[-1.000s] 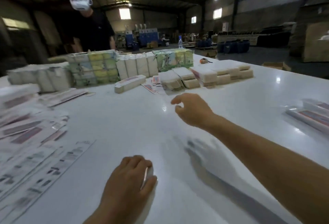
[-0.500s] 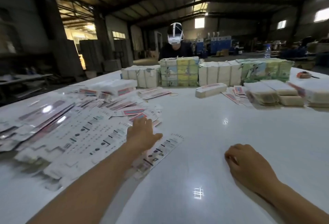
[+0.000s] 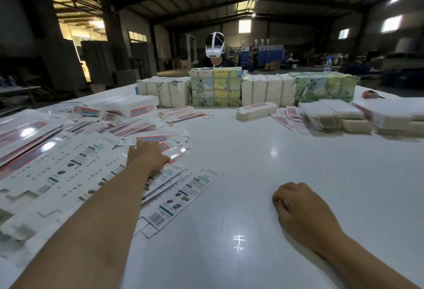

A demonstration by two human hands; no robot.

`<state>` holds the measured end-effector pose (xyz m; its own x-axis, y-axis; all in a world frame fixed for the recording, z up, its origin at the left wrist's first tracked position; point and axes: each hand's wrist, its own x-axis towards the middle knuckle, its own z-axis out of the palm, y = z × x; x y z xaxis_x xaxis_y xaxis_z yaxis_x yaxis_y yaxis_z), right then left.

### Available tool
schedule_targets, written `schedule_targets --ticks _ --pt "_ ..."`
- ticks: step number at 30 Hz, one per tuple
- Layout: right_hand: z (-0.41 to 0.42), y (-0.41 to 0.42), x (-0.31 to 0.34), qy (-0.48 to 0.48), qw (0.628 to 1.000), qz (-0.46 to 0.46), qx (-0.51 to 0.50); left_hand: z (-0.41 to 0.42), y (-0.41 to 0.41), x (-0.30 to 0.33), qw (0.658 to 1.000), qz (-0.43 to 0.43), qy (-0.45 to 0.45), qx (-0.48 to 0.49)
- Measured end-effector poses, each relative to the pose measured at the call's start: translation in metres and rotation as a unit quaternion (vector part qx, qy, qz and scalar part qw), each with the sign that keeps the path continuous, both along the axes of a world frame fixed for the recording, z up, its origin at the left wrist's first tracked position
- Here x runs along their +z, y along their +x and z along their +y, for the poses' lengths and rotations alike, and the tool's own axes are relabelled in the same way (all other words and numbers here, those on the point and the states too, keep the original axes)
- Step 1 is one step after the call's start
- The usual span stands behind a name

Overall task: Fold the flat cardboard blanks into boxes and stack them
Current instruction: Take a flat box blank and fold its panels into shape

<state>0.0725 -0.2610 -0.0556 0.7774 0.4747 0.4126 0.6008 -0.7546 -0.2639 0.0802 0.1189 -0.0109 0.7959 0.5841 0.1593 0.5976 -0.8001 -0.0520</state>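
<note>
Flat cardboard blanks (image 3: 75, 169) lay fanned in a loose, overlapping spread across the left side of a glossy white desk (image 3: 263, 174). Most showed white faces printed with small dark icons and barcodes, while some farther back showed red and blue panels. One blank (image 3: 183, 197) sat at the near right edge of the spread, its barcode end pointing toward the viewer.

The left hand (image 3: 146, 158) reached forward over the spread, palm down, and rested on the blanks near their far right edge. Its fingers pointed away from the camera and were mostly hidden behind the back of the hand, so whether they gripped a blank or only pressed on it could not be told.

The right hand (image 3: 298, 206) rested on bare desk well to the right of the blanks, with its fingers curled under into a loose fist and nothing held in them.

Farther back, a folded box (image 3: 257, 110) lay on its side near the middle of the desk, and a rubber band (image 3: 207, 116) lay just to its left. To the right stood low stacks of bundled white blanks (image 3: 339, 116). Along the far edge ran a row of tall wrapped bundles (image 3: 268, 92), some plain white and others green and yellow with pictures. Behind that row stood another person (image 3: 214, 52) wearing a white headset. A dim warehouse with lit windows filled the background.
</note>
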Motion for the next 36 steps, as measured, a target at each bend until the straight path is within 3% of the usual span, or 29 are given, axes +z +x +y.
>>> schedule_targets --ticks 5,12,17,21,24,28,34,36 --pt "0.001 -0.002 -0.001 0.002 1.000 -0.006 0.000 -0.002 0.000 0.008 0.996 0.016 0.077 -0.051" --pt "0.003 -0.001 -0.001 -0.004 1.000 -0.006 -0.005 -0.007 0.005 0.023 0.998 -0.024 0.017 -0.048" --pt "0.005 0.000 0.000 -0.018 1.000 -0.002 -0.012 -0.023 0.001 0.057 0.982 -0.147 0.003 -0.120" --pt "0.007 0.004 0.001 -0.028 0.999 0.024 -0.006 -0.073 -0.008 0.095 0.934 -0.249 -0.018 -0.256" --pt "0.005 0.004 0.011 0.070 0.992 0.106 -0.012 -0.136 -0.029 0.101 0.905 -0.225 -0.007 -0.361" --pt "-0.012 -0.003 0.039 0.231 0.954 0.191 -0.018 -0.211 -0.071 0.047 0.900 -0.156 0.046 -0.404" --pt "-0.038 -0.048 0.025 0.514 0.798 0.308 -0.071 -0.247 -0.096 -0.011 0.924 -0.134 0.037 -0.355" --pt "-0.041 -0.055 0.021 0.541 0.790 0.282 -0.065 -0.246 -0.096 -0.013 0.927 -0.125 0.043 -0.352"
